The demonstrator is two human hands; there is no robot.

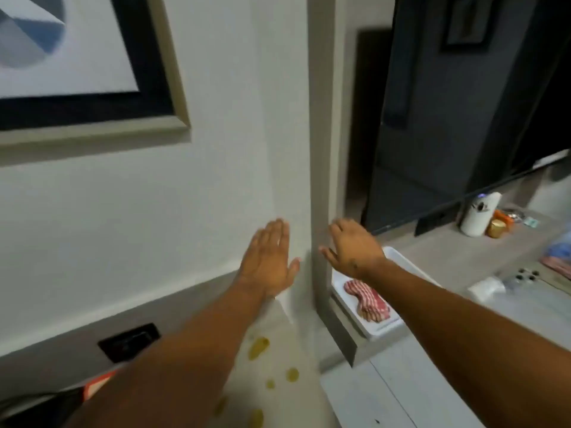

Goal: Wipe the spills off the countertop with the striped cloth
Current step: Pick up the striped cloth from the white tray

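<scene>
Several yellow spills (259, 348) dot the pale countertop (296, 350) between my forearms. The red-and-white striped cloth (369, 301) lies folded on a white tray (383, 330) under my right forearm, on the grey counter past the wall corner. My left hand (268, 261) is stretched out flat, fingers together, over the back of the countertop near the wall. My right hand (352, 247) reaches forward with fingers spread, above the far end of the tray. Neither hand holds anything.
A wall corner post (321, 180) splits the two counters. A black outlet (129, 341) sits in the backsplash at left. A white roll (478, 216), a gold jar (496, 228), an orange item and a phone (522, 278) lie at right. A framed picture (77, 57) hangs above.
</scene>
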